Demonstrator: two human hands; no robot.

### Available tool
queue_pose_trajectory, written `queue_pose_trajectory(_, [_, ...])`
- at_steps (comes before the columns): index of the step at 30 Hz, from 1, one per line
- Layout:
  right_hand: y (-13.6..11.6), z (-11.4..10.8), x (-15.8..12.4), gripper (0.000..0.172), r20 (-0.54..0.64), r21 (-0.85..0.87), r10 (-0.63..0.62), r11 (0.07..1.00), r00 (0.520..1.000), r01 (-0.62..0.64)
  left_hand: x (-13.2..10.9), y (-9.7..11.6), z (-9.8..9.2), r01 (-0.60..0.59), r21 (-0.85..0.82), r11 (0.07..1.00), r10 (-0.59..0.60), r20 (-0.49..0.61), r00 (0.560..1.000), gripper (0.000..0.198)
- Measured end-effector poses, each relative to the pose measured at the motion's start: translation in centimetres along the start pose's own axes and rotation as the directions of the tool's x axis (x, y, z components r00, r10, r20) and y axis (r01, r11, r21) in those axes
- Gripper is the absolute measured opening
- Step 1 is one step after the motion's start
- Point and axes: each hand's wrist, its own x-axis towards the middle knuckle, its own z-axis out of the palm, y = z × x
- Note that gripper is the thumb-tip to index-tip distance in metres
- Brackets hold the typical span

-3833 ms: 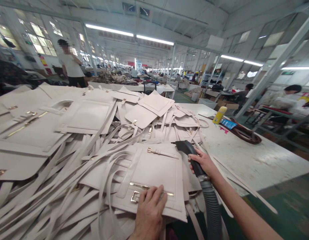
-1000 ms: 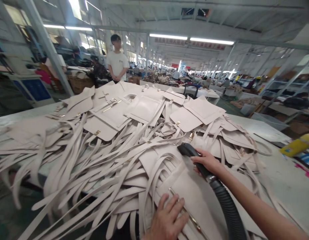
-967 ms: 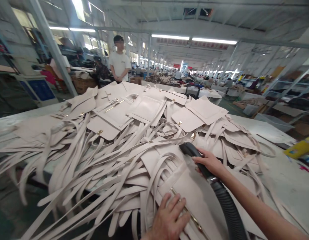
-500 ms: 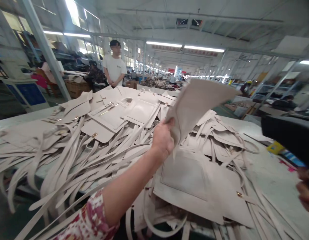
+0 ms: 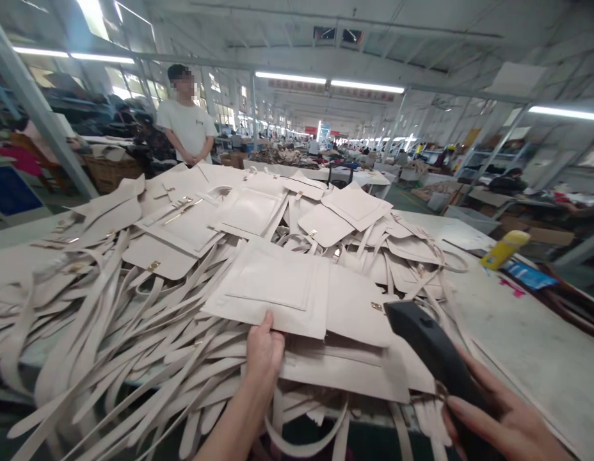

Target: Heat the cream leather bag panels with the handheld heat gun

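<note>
A big heap of cream leather bag panels and straps covers the table. On top lies one flat panel with a stitched rectangle. My left hand pinches that panel's near edge, thumb on top. My right hand at the lower right is wrapped round the black nozzle of a vacuum hose, whose tip hovers over the panels beside a small gold clasp.
Bare white table top lies to the right, with a yellow bottle and a blue packet. A person in a white shirt stands beyond the heap. Further tables and workers fill the hall behind.
My left hand lifted a panel, flipped it over and laid it on the heap further left. My right hand drew the nozzle back off the pile toward me.
</note>
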Motion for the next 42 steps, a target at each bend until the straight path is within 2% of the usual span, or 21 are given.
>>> queue_pose_trajectory(2, [0.7,0.8,0.3,0.083,0.137,-0.002,0.065,0.998,0.988,-0.066,-0.1,-0.1,-0.4,0.022,0.023,0.999,-0.023,0.03,0.999,0.017])
queue_pose_trajectory(6, [0.8,2.4,0.6,0.079,0.359,-0.028,0.042,0.999,0.932,-0.034,-1.1,0.2,-0.2,0.068,0.058,0.996,-0.07,0.037,0.997,0.021])
queue_pose_trajectory(10, [-0.4,4.3,0.7,0.072,0.464,0.045,0.018,0.998,0.886,-0.044,-3.6,-0.2,-0.6,0.199,0.077,0.977,-0.207,0.112,0.972,0.026])
queue_pose_trajectory(13, [-0.7,4.9,0.7,0.071,0.465,0.082,0.025,0.994,0.885,-0.071,-5.9,-1.3,-1.4,0.299,0.09,0.95,-0.308,0.104,0.946,0.023])
queue_pose_trajectory(16, [-0.4,4.7,0.7,0.068,0.444,0.109,0.012,0.992,0.896,-0.067,-7.7,-2.6,-2.0,0.345,0.047,0.937,-0.348,0.111,0.931,0.02])
queue_pose_trajectory(18, [0.1,4.6,0.5,0.067,0.431,0.143,0.009,0.987,0.902,-0.078,-8.2,-3.5,-2.2,0.389,0.019,0.921,-0.388,0.133,0.912,0.017])
queue_pose_trajectory(21, [1.1,4.6,0.5,0.067,0.428,0.189,-0.002,0.978,0.904,-0.087,-8.1,-4.8,-1.9,0.488,0.034,0.872,-0.487,0.144,0.861,0.004])
queue_pose_trajectory(22, [1.4,4.7,0.5,0.067,0.429,0.192,-0.002,0.977,0.903,-0.089,-7.9,-5.2,-1.7,0.492,0.04,0.87,-0.492,0.139,0.859,0.005])
queue_pose_trajectory(25, [1.9,5.2,0.9,0.07,0.465,0.158,0.015,0.982,0.885,-0.099,-7.0,-6.3,-1.3,0.42,0.05,0.906,-0.423,0.075,0.903,0.009])
queue_pose_trajectory(27, [1.4,5.9,1.1,0.072,0.499,0.123,0.024,0.988,0.866,-0.098,-6.6,-6.8,-1.4,0.381,0.066,0.922,-0.384,0.042,0.922,0.008])
queue_pose_trajectory(32, [-1.9,8.8,2.4,0.07,0.512,0.015,0.074,0.995,0.856,-0.095,-6.1,-7.8,-2.8,0.356,0.076,0.932,-0.363,0.137,0.922,0.01])
queue_pose_trajectory(37, [-4.3,11.7,6.1,0.061,0.497,0.089,-0.079,0.995,0.864,0.04,-5.9,-8.2,-3.2,0.317,0.097,0.943,-0.329,0.145,0.933,0.011])
queue_pose_trajectory(39, [-5.1,11.7,7.2,0.063,0.43,0.121,-0.142,0.988,0.891,0.099,-6.2,-7.8,-3.5,0.334,0.167,0.928,-0.361,0.172,0.917,0.016])
queue_pose_trajectory(40, [-5.4,11.3,7.5,0.064,0.389,0.136,-0.167,0.983,0.906,0.122,-6.5,-7.4,-3.8,0.344,0.256,0.904,-0.398,0.206,0.894,0.019])
queue_pose_trajectory(41, [-5.6,10.8,7.5,0.065,0.355,0.144,-0.184,0.979,0.917,0.141,-6.9,-6.9,-4.3,0.318,0.384,0.867,-0.43,0.256,0.866,0.022])
queue_pose_trajectory(42, [-5.6,10.1,7.2,0.065,0.329,0.145,-0.189,0.978,0.925,0.148,-7.3,-6.3,-4.7,0.221,0.529,0.819,-0.436,0.326,0.839,0.023])
